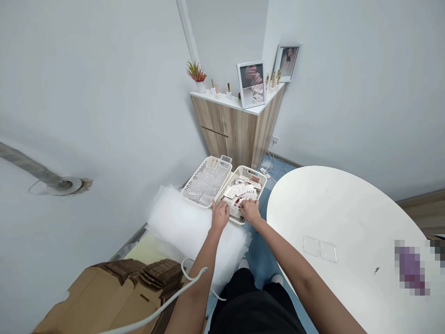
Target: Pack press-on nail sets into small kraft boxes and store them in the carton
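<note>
Both my hands, my left hand and my right hand, are at the near end of the white basket ahead of me, its long side pointing away, with my right hand closer to the cards inside, and I cannot tell if either grips.

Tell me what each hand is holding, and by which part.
The left hand and right hand are at the printed white cards in the white plastic basket; whether either grips one, or where, cannot be told.
</note>
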Available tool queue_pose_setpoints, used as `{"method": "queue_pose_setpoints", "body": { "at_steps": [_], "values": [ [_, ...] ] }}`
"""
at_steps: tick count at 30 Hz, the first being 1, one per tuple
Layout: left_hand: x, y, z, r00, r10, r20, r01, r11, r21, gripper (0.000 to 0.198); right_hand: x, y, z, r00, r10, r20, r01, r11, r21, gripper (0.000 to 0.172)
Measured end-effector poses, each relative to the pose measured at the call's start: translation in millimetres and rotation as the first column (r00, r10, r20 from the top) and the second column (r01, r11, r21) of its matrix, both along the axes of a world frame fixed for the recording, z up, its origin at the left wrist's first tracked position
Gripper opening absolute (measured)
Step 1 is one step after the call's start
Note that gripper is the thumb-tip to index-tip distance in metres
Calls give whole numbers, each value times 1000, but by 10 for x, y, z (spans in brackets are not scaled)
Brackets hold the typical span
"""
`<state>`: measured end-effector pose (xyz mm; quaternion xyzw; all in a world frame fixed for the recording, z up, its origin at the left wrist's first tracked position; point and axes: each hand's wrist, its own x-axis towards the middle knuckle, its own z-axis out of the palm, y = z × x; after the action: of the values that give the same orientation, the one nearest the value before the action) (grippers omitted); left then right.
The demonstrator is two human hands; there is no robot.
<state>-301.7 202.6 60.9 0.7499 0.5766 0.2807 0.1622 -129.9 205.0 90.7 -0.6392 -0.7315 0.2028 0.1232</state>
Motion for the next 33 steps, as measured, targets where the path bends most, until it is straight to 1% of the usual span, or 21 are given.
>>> {"method": "queue_pose_setpoints", "body": {
  "at_steps": [3,6,7,8,9,10,11,12,13,15,16,18,20,22,23,24,26,28,30,31,33],
  "values": [
    [34,-12,69,996,30,83,-32,999,30,25,126,-15,97,997,-35,-73,36,999,20,12],
    [112,-50,219,961,149,234,-162,986,40,27,224,-60,215,990,-26,-142,39,995,91,13],
    [147,-67,279,935,205,291,-216,976,5,28,250,-84,256,989,-1,-149,22,990,141,13],
    [187,-83,339,899,261,352,-257,965,-59,28,275,-110,298,989,36,-142,-7,980,201,14],
    [232,-98,397,854,313,417,-273,950,-154,28,300,-141,338,989,82,-120,-48,964,263,15],
    [281,-112,449,798,359,484,-255,929,-269,31,327,-174,377,988,129,-89,-94,943,318,17],
    [334,-124,493,733,395,553,-196,902,-385,34,358,-209,413,984,171,-53,-141,922,361,20],
    [391,-135,530,661,422,620,-108,871,-479,37,395,-248,446,978,205,-20,-182,904,388,22],
    [451,-146,558,586,441,679,-10,843,-539,40,439,-291,473,974,228,4,-210,891,403,25],
    [581,-170,589,466,452,760,140,811,-568,44,553,-391,511,972,236,18,-222,882,415,27],
    [650,-185,594,432,447,783,181,808,-561,47,624,-450,520,974,228,9,-210,883,419,26],
    [798,-226,590,412,436,800,214,807,-550,55,794,-587,519,980,197,-36,-163,889,429,21],
    [964,-282,576,428,415,803,238,805,-543,60,993,-745,493,986,125,-110,-66,898,435,22],
    [1155,-358,555,452,382,806,270,802,-532,63,1208,-911,446,976,-7,-219,99,906,412,27],
    [1263,-404,542,464,365,807,286,801,-527,66,1316,-992,415,954,-86,-289,196,905,377,30],
    [1379,-455,525,473,350,809,301,798,-521,69,1421,-1072,381,916,-162,-367,288,903,318,32],
    [1629,-575,480,478,326,815,332,793,-511,74,1616,-1222,305,794,-285,-537,416,899,138,32],
    [1888,-711,418,487,313,816,356,781,-512,73,1785,-1363,224,619,-374,-691,461,885,-66,31],
    [2129,-851,341,516,297,803,380,761,-526,68,1936,-1497,145,435,-442,-784,480,851,-214,34],
    [2236,-920,300,539,285,793,391,749,-535,66,2008,-1563,108,360,-472,-805,497,827,-263,35],
    [2419,-1050,219,592,249,767,401,734,-548,63,2152,-1696,41,261,-523,-811,539,776,-327,39]
  ]
}}
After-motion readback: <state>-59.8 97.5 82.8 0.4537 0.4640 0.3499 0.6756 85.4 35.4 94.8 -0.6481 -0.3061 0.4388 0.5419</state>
